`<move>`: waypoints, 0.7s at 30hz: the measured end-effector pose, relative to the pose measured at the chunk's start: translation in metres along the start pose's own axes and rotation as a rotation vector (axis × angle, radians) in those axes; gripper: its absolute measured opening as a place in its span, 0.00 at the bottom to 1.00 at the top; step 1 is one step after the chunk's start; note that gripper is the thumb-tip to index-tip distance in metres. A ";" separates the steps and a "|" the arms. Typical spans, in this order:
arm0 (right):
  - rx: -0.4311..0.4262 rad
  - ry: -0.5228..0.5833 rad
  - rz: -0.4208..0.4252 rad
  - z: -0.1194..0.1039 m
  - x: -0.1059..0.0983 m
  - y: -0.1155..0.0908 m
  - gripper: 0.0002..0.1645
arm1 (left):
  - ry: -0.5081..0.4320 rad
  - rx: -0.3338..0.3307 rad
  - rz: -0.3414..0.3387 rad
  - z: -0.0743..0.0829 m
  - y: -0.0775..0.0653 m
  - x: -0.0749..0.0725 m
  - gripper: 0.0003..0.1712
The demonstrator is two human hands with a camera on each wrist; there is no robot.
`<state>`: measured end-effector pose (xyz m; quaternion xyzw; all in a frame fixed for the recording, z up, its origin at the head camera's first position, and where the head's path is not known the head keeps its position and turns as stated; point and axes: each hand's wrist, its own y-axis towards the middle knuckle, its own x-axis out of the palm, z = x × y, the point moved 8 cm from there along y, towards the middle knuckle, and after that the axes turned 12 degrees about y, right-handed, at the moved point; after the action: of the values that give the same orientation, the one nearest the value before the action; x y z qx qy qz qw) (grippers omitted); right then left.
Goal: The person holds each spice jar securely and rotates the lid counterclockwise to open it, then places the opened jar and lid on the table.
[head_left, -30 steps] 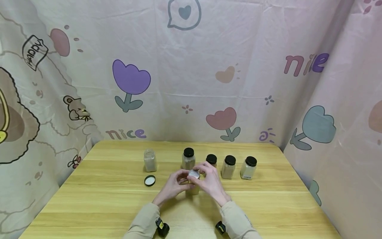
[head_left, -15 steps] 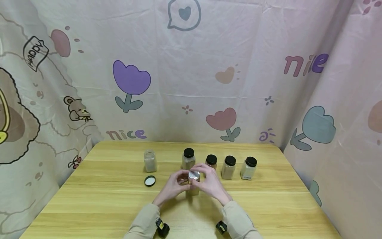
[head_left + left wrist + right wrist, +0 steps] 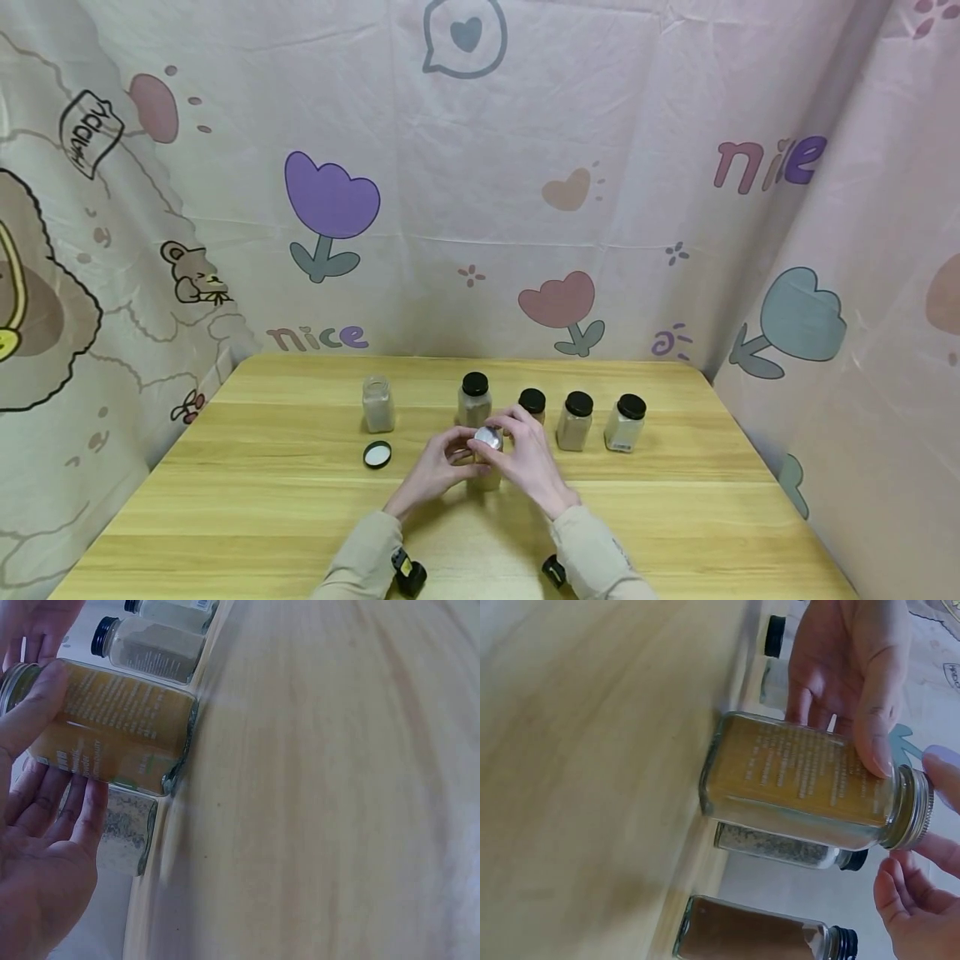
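Observation:
Near the middle of the wooden table, my left hand (image 3: 437, 468) grips a glass spice jar (image 3: 491, 478) of yellow-brown powder around its upper body. Its thumb lies across the printed side in the right wrist view, where the jar (image 3: 795, 776) shows a silver screw lid (image 3: 915, 806). The right hand (image 3: 528, 461) pinches that lid (image 3: 488, 437) between thumb and fingers. In the left wrist view the jar's base (image 3: 180, 746) faces the tabletop, and the lid's edge is mostly covered by a thumb.
Behind the hands stand several black-capped jars: one of speckled contents (image 3: 474, 403), a partly hidden brown one (image 3: 532, 403), a greyish one (image 3: 574, 423) and a pale one (image 3: 626, 425). An uncapped jar (image 3: 378, 407) stands left, with a black lid (image 3: 377, 455) lying upturned before it.
The right hand's thumb and fingers have shifted around the silver lid, away from and back to their earlier position. The left hand and the jar have stayed in place.

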<state>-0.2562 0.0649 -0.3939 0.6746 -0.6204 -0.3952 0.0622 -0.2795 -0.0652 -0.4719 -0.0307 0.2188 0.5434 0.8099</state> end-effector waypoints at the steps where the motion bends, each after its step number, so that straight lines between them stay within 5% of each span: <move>1: 0.007 0.007 -0.007 0.000 0.000 0.001 0.17 | -0.002 -0.002 -0.001 0.000 0.000 0.000 0.31; 13: 0.121 0.109 -0.113 0.004 0.002 0.002 0.15 | 0.007 -0.001 -0.009 0.000 0.000 -0.001 0.31; 21: 0.106 0.147 -0.166 0.004 0.003 0.002 0.17 | -0.019 -0.026 -0.017 -0.002 0.000 0.000 0.33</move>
<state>-0.2604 0.0632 -0.3974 0.7533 -0.5760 -0.3150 0.0389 -0.2803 -0.0659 -0.4738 -0.0380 0.2037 0.5398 0.8159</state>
